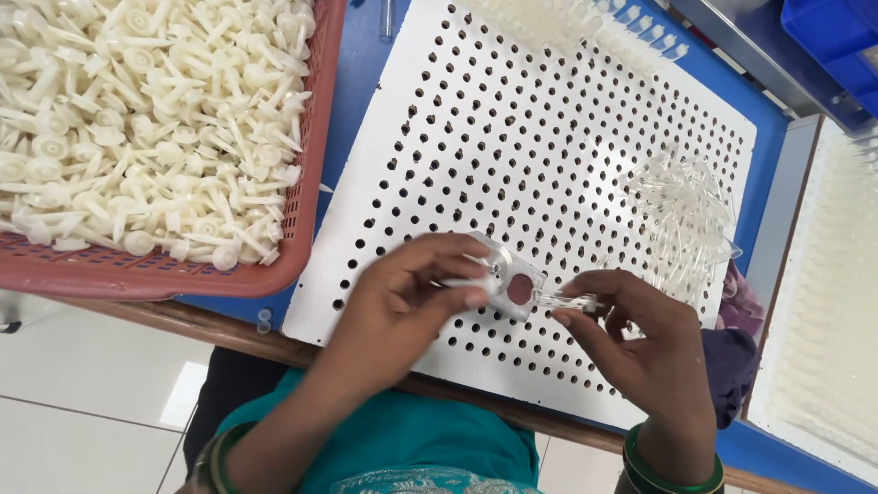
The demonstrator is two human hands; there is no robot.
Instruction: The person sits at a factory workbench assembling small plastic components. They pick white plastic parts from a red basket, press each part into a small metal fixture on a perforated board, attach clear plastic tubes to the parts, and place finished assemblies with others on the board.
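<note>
Over a white perforated board [512, 137] on the blue worktop [352, 82], the left hand [407, 297] grips a small clear plastic piece with a dark red disc [508, 280], while the right hand [640, 338] pinches a clear tube [567, 300] touching it. Beside them sit a red basket [306, 183] of white plastic parts [146, 119] and a heap of clear tubes [681, 215].

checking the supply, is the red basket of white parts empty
No, the red basket is heaped with white plastic parts, almost up to its rim.
</note>
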